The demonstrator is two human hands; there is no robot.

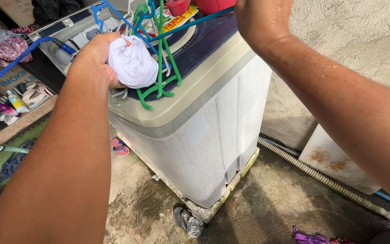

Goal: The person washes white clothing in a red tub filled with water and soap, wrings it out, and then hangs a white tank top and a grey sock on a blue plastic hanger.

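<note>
My left hand (96, 58) grips a bunched white cloth (134, 63) over the top of a white washing machine (204, 131). A pile of plastic hangers, green (161, 72), blue and white, lies on the machine's lid right beside the cloth. My right hand (260, 20) reaches over the far end of the lid; its fingers are cut off by the frame edge, next to a thin teal hanger bar (195, 21). What the right hand holds is hidden.
A ribbed drain hose (321, 178) runs along the wet concrete floor at the right. A white box (335, 160) stands against the wall. Clutter, bottles and clothes fill a low shelf (19, 122) at left. A pink sandal (119, 147) and crumpled plastic lie near the machine's base.
</note>
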